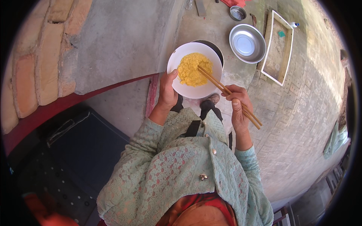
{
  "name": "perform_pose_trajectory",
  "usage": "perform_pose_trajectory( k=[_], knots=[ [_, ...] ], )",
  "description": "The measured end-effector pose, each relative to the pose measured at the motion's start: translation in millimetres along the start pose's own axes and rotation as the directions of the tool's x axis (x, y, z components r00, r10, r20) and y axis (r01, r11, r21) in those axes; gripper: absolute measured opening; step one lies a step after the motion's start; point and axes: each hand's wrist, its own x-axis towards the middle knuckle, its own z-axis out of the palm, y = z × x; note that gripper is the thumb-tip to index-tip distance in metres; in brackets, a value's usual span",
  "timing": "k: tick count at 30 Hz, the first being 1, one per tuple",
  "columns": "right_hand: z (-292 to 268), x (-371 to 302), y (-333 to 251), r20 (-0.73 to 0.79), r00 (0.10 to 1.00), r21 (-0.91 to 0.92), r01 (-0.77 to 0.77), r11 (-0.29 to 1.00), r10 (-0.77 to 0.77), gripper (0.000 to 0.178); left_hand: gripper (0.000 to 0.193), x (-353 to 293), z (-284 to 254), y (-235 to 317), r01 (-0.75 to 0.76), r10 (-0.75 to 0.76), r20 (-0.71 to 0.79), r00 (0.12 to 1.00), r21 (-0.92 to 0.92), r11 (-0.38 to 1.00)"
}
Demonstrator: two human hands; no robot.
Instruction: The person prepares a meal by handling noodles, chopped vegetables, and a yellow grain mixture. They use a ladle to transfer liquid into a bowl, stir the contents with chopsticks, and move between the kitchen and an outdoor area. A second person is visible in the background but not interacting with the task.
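Note:
My left hand (167,89) grips the rim of a white bowl (177,56) at its lower left, thumb over the edge. Crumbly yellow food (190,71), like scrambled egg, lies in the middle of the bowl. Between the fingers of my right hand (239,105) is a pair of wooden chopsticks (217,83). Their tips reach into the yellow food, and their thick ends stick out past my hand to the lower right. Behind the bowl, a dark round pan or pot (215,49) shows only its edge; the rest is hidden.
A wide metal basin (256,41) stands on the ground to the far right, with a smaller metal bowl (238,13) beyond it. Beside them lies a white-framed rectangular tray (277,77). A grey concrete ledge (124,37) and bricks (49,60) are at left. My shoe (214,98) shows below the bowl.

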Motion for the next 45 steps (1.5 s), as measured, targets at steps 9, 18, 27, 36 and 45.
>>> perform_pose_trajectory(
  k=[9, 18, 27, 36, 45],
  knots=[
    [-35, -15, -7, -0.091, 0.995, 0.029, 0.028, 0.999, -0.025, 0.035, 0.042, -5, 3, 4, -0.075, 0.073, 0.030, 0.997, 0.093, 0.993],
    [-27, -31, -12, 0.160, 0.987, 0.075, -0.044, 0.996, 0.031, 0.036, 0.045, -9, 17, 9, -0.055, 0.055, 0.016, 0.998, 0.019, 0.998],
    [-52, -24, 19, -0.225, 0.941, 0.546, -0.094, 0.832, 0.254, 0.029, 0.046, -12, 20, 7, -0.086, 0.082, 0.040, 0.996, 0.091, 0.992],
    [-59, -16, 32, -0.124, 0.960, 0.567, -0.141, 0.811, 0.253, 0.029, 0.036, 0, -33, -43, -0.379, 0.374, 0.117, 0.920, 0.511, 0.772],
    [-62, 3, 44, 0.032, 0.948, 0.658, -0.259, 0.707, 0.317, 0.023, 0.033, -30, -3, -20, -0.245, 0.253, -0.059, 0.966, 0.122, 0.962]
  ],
)
